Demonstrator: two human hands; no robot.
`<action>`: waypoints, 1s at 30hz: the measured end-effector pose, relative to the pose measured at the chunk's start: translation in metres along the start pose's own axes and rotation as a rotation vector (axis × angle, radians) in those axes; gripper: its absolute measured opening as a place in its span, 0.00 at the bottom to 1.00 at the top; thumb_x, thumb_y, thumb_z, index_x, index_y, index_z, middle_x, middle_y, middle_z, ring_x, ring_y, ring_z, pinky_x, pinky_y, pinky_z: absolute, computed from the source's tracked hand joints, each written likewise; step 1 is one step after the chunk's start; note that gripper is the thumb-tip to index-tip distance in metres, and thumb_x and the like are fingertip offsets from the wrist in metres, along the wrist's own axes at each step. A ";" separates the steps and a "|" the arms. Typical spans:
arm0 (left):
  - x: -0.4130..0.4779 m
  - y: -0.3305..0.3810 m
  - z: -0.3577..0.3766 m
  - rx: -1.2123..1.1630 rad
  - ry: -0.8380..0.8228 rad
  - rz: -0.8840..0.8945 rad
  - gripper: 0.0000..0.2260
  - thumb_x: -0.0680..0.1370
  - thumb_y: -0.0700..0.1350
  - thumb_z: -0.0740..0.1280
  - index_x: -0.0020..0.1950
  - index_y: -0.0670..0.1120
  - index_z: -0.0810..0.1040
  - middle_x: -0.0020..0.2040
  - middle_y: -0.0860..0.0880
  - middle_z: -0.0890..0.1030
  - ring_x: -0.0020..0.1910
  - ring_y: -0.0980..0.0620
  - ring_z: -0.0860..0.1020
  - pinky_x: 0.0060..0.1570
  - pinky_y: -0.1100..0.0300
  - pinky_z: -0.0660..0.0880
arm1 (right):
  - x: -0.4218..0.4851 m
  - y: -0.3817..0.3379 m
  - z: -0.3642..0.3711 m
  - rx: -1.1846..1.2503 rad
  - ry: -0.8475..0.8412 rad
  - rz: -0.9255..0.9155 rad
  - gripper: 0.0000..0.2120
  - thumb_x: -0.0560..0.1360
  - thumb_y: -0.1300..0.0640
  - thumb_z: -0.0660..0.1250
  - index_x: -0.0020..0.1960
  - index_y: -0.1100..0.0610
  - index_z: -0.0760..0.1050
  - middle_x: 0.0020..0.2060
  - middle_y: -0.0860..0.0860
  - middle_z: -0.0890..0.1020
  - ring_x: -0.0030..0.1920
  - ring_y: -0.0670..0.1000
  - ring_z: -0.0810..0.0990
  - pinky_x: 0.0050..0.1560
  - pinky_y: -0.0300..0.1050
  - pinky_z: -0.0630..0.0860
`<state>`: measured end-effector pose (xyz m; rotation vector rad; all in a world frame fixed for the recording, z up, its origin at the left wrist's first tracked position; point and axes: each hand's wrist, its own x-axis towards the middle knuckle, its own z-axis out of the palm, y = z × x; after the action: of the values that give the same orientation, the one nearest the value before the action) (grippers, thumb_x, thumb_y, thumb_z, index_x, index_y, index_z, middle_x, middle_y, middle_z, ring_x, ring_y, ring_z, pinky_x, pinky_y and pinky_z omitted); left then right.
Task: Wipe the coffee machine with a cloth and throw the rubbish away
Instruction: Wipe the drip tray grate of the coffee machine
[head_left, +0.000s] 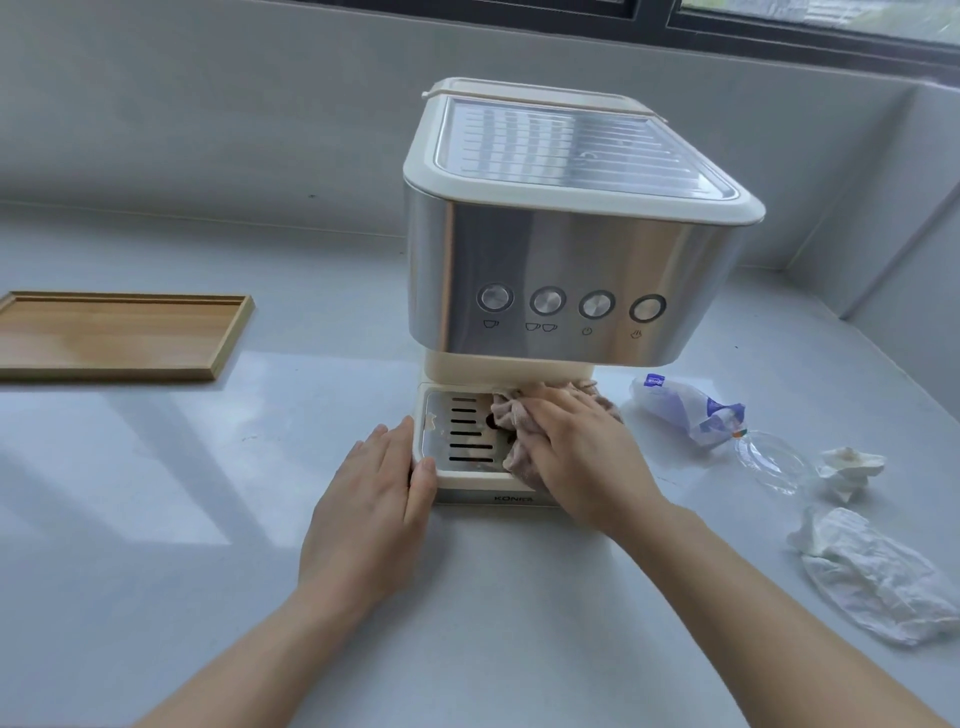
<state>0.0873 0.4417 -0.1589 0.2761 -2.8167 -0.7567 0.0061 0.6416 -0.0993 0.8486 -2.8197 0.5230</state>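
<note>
At lower centre, we laid our left hand (371, 499) flat against the machine (566, 249) to steady it, while our right hand (582, 452) pressed the cloth (511, 415) onto the drip tray (441, 415).

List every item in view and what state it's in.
Coffee machine: upright.
Drip tray: soiled, steadied by left hand.
Cloth: bunched, pressed down by right hand.
Plastic bottle: crushed.
Tissues: crumpled.
Wooden tray: empty.

Counter (156, 467) at lower left lies open for passage; coffee machine (561, 249) blocks centre frame, wooden tray (119, 338) occupies left edge, crumpled rubbish (857, 561) obstructs right.
</note>
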 end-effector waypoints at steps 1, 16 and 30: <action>0.000 0.000 0.000 -0.001 -0.004 -0.001 0.29 0.79 0.61 0.41 0.79 0.53 0.55 0.78 0.56 0.61 0.77 0.59 0.53 0.71 0.68 0.43 | -0.003 -0.004 0.002 -0.012 0.006 0.011 0.16 0.80 0.52 0.61 0.66 0.47 0.76 0.67 0.42 0.76 0.67 0.49 0.72 0.69 0.38 0.58; 0.000 0.000 -0.001 -0.010 -0.006 0.007 0.28 0.79 0.60 0.42 0.78 0.55 0.55 0.77 0.59 0.61 0.77 0.59 0.53 0.73 0.65 0.47 | -0.013 -0.007 0.009 -0.071 -0.088 -0.035 0.26 0.78 0.39 0.49 0.72 0.45 0.70 0.71 0.40 0.72 0.70 0.50 0.67 0.72 0.45 0.58; 0.000 0.003 -0.002 -0.017 0.010 0.024 0.26 0.80 0.58 0.44 0.78 0.54 0.56 0.77 0.57 0.63 0.77 0.57 0.55 0.72 0.66 0.45 | 0.003 0.001 -0.003 -0.054 -0.050 0.046 0.24 0.76 0.39 0.50 0.63 0.45 0.78 0.63 0.41 0.79 0.60 0.55 0.73 0.65 0.52 0.68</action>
<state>0.0875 0.4436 -0.1553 0.2430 -2.7977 -0.7711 0.0037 0.6419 -0.0965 0.7998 -2.8902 0.4351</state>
